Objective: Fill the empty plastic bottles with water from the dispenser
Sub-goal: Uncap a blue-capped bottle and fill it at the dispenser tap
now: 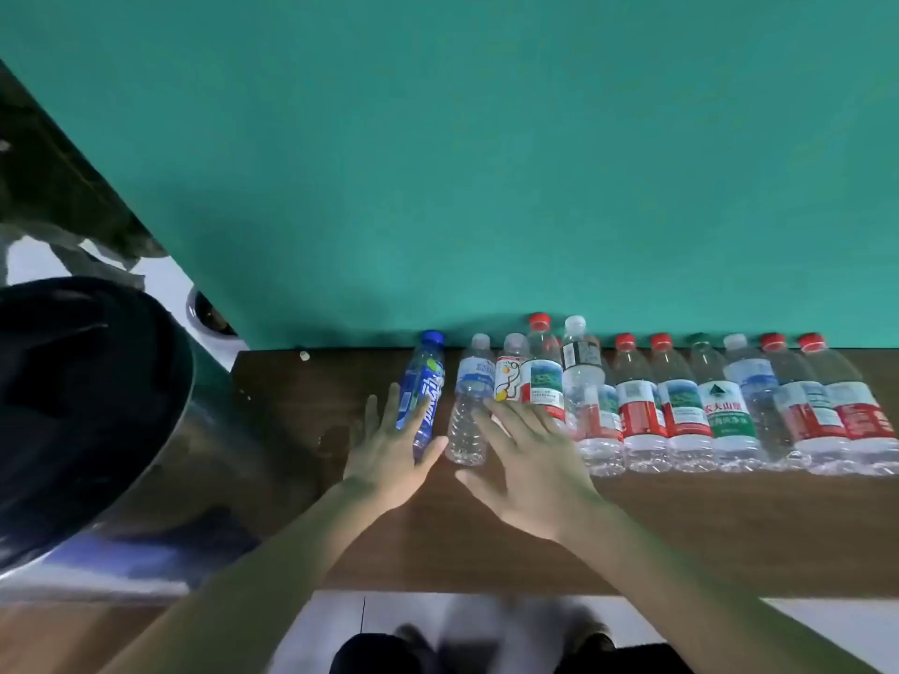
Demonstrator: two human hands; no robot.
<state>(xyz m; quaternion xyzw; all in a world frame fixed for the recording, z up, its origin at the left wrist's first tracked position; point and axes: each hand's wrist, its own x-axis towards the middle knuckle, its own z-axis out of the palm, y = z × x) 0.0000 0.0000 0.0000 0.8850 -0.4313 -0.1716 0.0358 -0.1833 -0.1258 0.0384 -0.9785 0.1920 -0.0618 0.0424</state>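
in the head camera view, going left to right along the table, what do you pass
Black bin → left hand → blue bottle → clear bottle → right hand → green-label bottle → red-label bottle.

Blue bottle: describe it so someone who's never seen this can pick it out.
On the brown table, a row of bottles stands along the green wall. The blue bottle is at the row's left end, by the left hand. Only it has a blue body and cap; its neighbours are clear.

Dim, greenish light tints everything; a soft shadow pools on the teal wall (486, 163) near 6 o'clock behind the bottles (681, 406). Motion blur smears the floor at 6 o'clock, and wide-angle distortion bends the edges
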